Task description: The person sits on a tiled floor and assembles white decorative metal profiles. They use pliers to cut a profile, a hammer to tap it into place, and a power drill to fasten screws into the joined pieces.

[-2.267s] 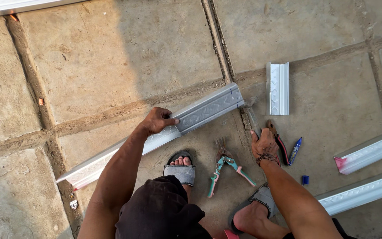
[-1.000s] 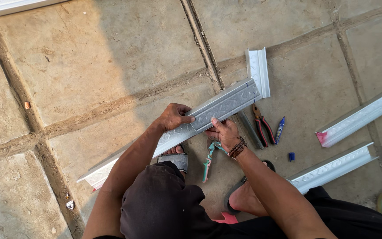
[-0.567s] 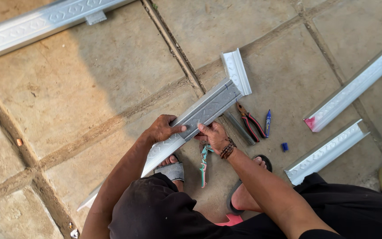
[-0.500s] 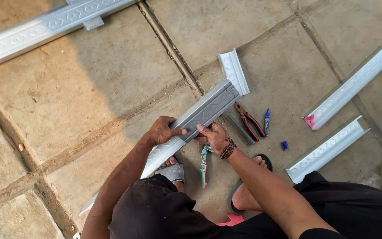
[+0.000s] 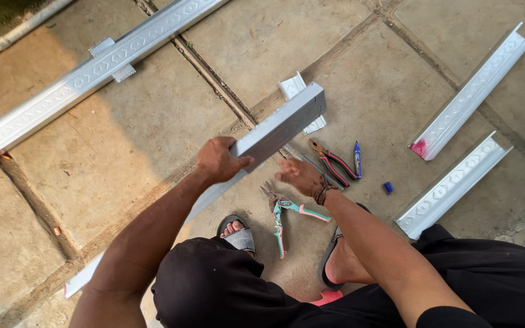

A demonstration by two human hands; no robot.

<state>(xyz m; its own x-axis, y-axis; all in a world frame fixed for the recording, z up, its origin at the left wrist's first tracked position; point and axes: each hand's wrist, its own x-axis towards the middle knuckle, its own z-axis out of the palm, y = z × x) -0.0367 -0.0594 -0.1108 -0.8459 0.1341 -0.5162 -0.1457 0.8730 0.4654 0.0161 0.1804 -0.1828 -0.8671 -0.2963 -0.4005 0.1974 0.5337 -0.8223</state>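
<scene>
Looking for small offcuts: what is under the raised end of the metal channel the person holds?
Under the metal channel lies a short white offcut, partly covered; its middle is hidden.

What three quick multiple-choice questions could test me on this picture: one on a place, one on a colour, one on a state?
1. Where do the snips lie?
A. between the sandalled feet
B. on the far long channel
C. in a box

2. What colour is the marker?
A. yellow
B. blue
C. white

3. How is the metal channel held?
A. flat, untouched
B. gripped by the left hand, one end raised
C. stood upright

A: they lie on the ground between the feet.
B: its body is blue.
B: the left fingers wrap it; the right hand is off it.
</scene>
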